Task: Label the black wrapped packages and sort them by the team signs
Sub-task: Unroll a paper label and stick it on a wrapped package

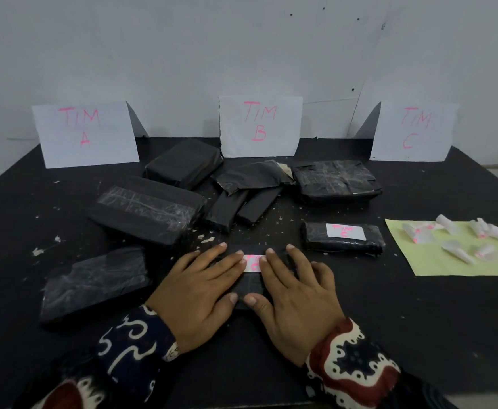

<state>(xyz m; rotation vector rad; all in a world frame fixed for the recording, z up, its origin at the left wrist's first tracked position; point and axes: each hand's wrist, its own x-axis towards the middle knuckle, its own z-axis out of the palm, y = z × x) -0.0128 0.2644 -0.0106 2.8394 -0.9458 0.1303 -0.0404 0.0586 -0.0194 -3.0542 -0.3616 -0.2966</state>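
Observation:
A small black wrapped package (250, 286) lies at the table's front centre with a white label (252, 262) in pink writing on its top. My left hand (197, 293) and my right hand (296, 299) lie flat on the package, fingers spread, fingertips pressing the label's two ends. To the right, a labelled black package (343, 237) rests on the table. Several unlabelled black packages (144, 211) lie behind and to the left. Three paper signs stand against the wall: TIM A (85, 132), TIM B (259, 126), TIM C (413, 131).
A pale green sheet (460, 261) at the right holds several loose curled white labels (454, 247). Small white scraps are scattered over the black table (389, 305). The grey wall rises just behind the signs.

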